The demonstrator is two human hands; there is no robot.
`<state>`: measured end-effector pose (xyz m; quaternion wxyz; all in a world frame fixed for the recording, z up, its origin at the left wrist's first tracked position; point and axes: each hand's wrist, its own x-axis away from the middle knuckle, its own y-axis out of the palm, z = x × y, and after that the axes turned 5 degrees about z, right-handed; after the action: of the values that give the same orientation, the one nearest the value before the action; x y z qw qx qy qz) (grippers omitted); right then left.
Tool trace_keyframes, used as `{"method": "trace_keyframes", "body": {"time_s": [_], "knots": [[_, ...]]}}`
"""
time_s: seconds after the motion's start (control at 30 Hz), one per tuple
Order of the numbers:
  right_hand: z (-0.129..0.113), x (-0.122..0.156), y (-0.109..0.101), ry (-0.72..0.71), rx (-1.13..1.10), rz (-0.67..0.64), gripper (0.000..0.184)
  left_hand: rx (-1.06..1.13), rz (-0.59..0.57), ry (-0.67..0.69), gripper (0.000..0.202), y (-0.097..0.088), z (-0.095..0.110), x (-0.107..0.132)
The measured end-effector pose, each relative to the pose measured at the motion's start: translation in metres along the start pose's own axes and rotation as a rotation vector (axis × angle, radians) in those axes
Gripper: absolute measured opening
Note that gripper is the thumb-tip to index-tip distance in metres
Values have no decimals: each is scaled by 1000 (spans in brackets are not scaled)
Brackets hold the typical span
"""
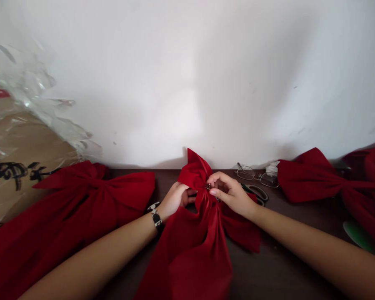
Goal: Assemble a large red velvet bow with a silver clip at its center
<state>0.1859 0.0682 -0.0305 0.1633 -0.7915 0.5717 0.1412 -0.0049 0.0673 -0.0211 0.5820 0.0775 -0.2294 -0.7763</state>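
Red bow (203, 225): ctr of dark table (284, 258), by wall. L hand (175, 200) closed round its knot; R hand (231, 193) pinching small metal bit (208, 186) there. Scissors (256, 192), glasses (253, 173) just behind R hand. Left bow (81, 196), right bow (315, 175) flank.

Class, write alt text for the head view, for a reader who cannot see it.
The left hand and right hand pinch the gathered middle of a red fabric bow on a dark table. A second bow lies at left, a third bow at right; glasses and scissors sit behind the right hand.
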Motion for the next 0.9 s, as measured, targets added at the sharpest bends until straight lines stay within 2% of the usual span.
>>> {"method": "trace_keyframes", "body": {"time_s": [0.2, 0.37, 0.5, 0.63, 0.8, 0.9], "knots": [[-3, 0, 1, -35, 79, 30, 16, -84, 5, 2, 25, -1, -2, 0], [-4, 1, 1, -73, 173, 42, 13, -191, -31, 77, 27, -2, -2, 1], [-6, 2, 2, -123, 244, 27, 12, -365, 42, 160, 27, 1, 4, 4], [-7, 3, 2, -102, 216, -49, 15, -512, 105, 202, 23, 1, 8, 5], [-5, 3, 3, -39, 180, -77, 22, -511, 189, 321, 23, -4, 5, 3], [-3, 2, 3, -6, 78, -55, 20, -428, 175, 294, 27, -9, 2, 1]]}}
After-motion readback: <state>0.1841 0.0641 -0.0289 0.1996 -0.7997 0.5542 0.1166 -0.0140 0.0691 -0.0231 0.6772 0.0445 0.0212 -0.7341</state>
